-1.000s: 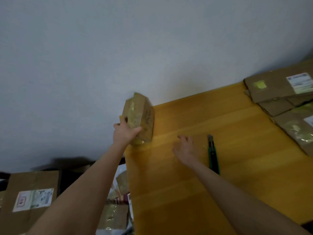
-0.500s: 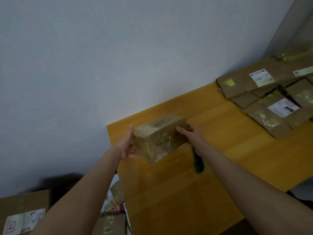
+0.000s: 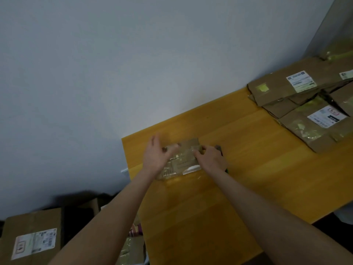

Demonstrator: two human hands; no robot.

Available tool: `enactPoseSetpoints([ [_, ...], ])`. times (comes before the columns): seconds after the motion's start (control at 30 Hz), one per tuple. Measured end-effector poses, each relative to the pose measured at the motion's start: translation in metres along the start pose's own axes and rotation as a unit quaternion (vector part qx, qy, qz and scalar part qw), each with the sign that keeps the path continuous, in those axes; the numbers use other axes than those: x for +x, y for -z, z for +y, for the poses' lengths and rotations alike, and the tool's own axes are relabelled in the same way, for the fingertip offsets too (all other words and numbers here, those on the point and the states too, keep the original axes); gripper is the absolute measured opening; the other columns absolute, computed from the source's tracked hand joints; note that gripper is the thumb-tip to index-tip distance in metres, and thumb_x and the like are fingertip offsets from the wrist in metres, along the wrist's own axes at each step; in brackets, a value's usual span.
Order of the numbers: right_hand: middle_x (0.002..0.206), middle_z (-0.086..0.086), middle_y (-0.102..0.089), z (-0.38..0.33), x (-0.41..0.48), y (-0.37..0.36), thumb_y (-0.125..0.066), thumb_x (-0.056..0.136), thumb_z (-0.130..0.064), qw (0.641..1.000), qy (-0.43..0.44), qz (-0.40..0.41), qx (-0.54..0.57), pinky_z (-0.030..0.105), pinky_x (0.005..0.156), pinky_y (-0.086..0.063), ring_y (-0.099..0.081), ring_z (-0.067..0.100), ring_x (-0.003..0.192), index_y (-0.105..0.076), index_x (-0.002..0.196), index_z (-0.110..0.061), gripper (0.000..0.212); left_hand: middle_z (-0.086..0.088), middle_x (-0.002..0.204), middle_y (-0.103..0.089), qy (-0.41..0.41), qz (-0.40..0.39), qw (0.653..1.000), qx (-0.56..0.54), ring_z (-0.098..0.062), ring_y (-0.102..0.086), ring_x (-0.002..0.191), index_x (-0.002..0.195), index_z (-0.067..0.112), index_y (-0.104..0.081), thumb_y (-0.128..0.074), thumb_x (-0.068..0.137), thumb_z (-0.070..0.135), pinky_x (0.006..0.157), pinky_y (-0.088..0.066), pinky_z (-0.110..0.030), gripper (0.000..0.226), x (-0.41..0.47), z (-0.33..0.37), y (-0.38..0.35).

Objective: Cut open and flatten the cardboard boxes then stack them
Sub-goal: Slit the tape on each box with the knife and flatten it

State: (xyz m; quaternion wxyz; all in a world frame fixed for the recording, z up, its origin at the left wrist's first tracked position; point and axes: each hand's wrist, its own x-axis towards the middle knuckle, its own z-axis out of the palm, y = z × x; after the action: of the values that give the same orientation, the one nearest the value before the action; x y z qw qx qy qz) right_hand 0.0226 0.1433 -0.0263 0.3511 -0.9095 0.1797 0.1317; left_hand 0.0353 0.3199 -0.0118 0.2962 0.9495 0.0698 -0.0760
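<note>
small box [image 3: 181, 159] on table [image 3: 248, 169] | cutter [image 3: 219, 148] just right of it | flattened boxes [image 3: 305, 104] far right

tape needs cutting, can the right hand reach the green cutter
Probably yes: the green utility knife lies right beside the right hand, nothing between; it must first release the small taped cardboard box.

Bare table [image 3: 257, 169] spreads between the small box [image 3: 184, 159] and the flattened stack [image 3: 282, 88] at right; the wall [image 3: 133, 73] stands just behind.

Dim, soft, motion-blurred wide-angle view
</note>
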Motion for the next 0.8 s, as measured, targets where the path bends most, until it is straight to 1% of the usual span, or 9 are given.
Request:
enactPoseSetpoints([
  [0.03, 0.106, 0.0, -0.065, 0.001, 0.0, -0.003, -0.046, 0.094, -0.053, 1.0, -0.002, -0.005, -0.01, 0.029, 0.067, -0.041, -0.059, 0.021, 0.095, -0.061, 0.118, -0.026, 0.038, -0.007, 0.162, -0.008, -0.059, -0.036, 0.993, 0.092, -0.027, -0.013, 0.147, 0.155, 0.016, -0.007, -0.058, 0.079, 0.069, 0.118, -0.019, -0.052, 0.106, 0.001, 0.003, -0.004],
  [0.1, 0.113, 0.003, -0.065, 0.005, 0.001, -0.008, -0.041, 0.096, -0.054, 1.0, 0.001, -0.019, -0.003, 0.032, 0.074, -0.044, -0.06, 0.025, 0.103, -0.06, 0.119, -0.025, 0.042, -0.006, 0.162, 0.006, -0.135, -0.115, 0.954, 0.24, -0.027, 0.001, 0.149, 0.154, 0.023, 0.007, -0.067, 0.07, 0.069, 0.118, -0.008, -0.057, 0.121, 0.0, 0.013, -0.013],
  [0.2, 0.117, 0.008, -0.064, 0.023, 0.012, -0.012, -0.029, 0.099, -0.054, 0.999, -0.026, -0.012, 0.02, 0.036, 0.082, -0.046, -0.058, 0.028, 0.105, -0.063, 0.115, -0.02, 0.051, -0.009, 0.161, 0.016, -0.153, -0.16, 0.91, 0.351, -0.033, 0.01, 0.148, 0.151, 0.025, 0.02, -0.068, 0.073, 0.064, 0.115, -0.004, -0.062, 0.124, 0.001, 0.019, -0.032],
  [0.33, 0.137, 0.01, -0.045, 0.063, 0.025, -0.018, -0.045, 0.094, -0.055, 0.988, -0.094, 0.019, -0.12, 0.041, 0.099, -0.042, -0.043, 0.029, 0.125, -0.042, 0.136, -0.015, 0.057, -0.01, 0.16, 0.005, -0.128, -0.145, 0.91, 0.368, -0.034, 0.002, 0.148, 0.152, 0.027, 0.017, -0.068, 0.078, 0.058, 0.115, -0.009, -0.063, 0.117, 0.013, 0.014, -0.04],
  [0.43, 0.14, 0.012, -0.039, 0.083, 0.03, -0.03, -0.05, 0.095, -0.048, 0.976, -0.139, 0.002, -0.17, 0.04, 0.098, -0.04, -0.039, 0.029, 0.127, -0.034, 0.138, -0.011, 0.059, -0.007, 0.158, -0.003, -0.137, -0.153, 0.912, 0.355, -0.032, -0.007, 0.146, 0.152, 0.033, 0.01, -0.07, 0.077, 0.055, 0.114, -0.014, -0.061, 0.112, 0.029, 0.004, -0.039],
  [0.57, 0.134, 0.01, -0.047, 0.092, 0.037, -0.042, -0.052, 0.096, -0.031, 0.971, -0.147, -0.004, -0.189, 0.038, 0.091, -0.045, -0.047, 0.026, 0.118, -0.04, 0.132, -0.011, 0.043, -0.007, 0.157, -0.005, -0.156, -0.162, 0.909, 0.351, -0.031, -0.009, 0.144, 0.152, 0.034, 0.008, -0.07, 0.074, 0.059, 0.114, -0.014, -0.061, 0.113, 0.033, 0.0, -0.039],
  [0.63, 0.12, 0.009, -0.058, 0.091, 0.038, -0.038, -0.053, 0.095, -0.032, 0.979, -0.152, -0.031, -0.134, 0.034, 0.076, -0.051, -0.057, 0.022, 0.1, -0.049, 0.125, -0.011, 0.037, -0.006, 0.157, -0.005, -0.15, -0.174, 0.914, 0.334, -0.03, -0.01, 0.145, 0.153, 0.031, 0.008, -0.068, 0.074, 0.062, 0.115, -0.012, -0.059, 0.114, 0.033, 0.001, -0.036],
  [0.7, 0.105, 0.007, -0.062, 0.084, 0.035, -0.03, -0.053, 0.095, -0.033, 0.989, -0.134, -0.065, -0.011, 0.03, 0.062, -0.047, -0.057, 0.02, 0.084, -0.054, 0.122, -0.011, 0.034, -0.005, 0.157, -0.009, -0.129, -0.173, 0.927, 0.307, -0.028, -0.014, 0.145, 0.154, 0.024, 0.007, -0.068, 0.074, 0.062, 0.116, -0.012, -0.057, 0.116, 0.032, 0.005, -0.033],
  [0.8, 0.099, 0.002, -0.057, 0.067, 0.027, -0.015, -0.052, 0.095, -0.029, 0.988, -0.071, -0.07, 0.115, 0.032, 0.07, -0.049, -0.054, 0.018, 0.084, -0.051, 0.127, -0.012, 0.036, -0.006, 0.155, -0.016, -0.12, -0.168, 0.927, 0.314, -0.027, -0.021, 0.143, 0.154, 0.016, -0.001, -0.072, 0.072, 0.059, 0.116, -0.019, -0.055, 0.116, 0.027, 0.014, -0.029],
])
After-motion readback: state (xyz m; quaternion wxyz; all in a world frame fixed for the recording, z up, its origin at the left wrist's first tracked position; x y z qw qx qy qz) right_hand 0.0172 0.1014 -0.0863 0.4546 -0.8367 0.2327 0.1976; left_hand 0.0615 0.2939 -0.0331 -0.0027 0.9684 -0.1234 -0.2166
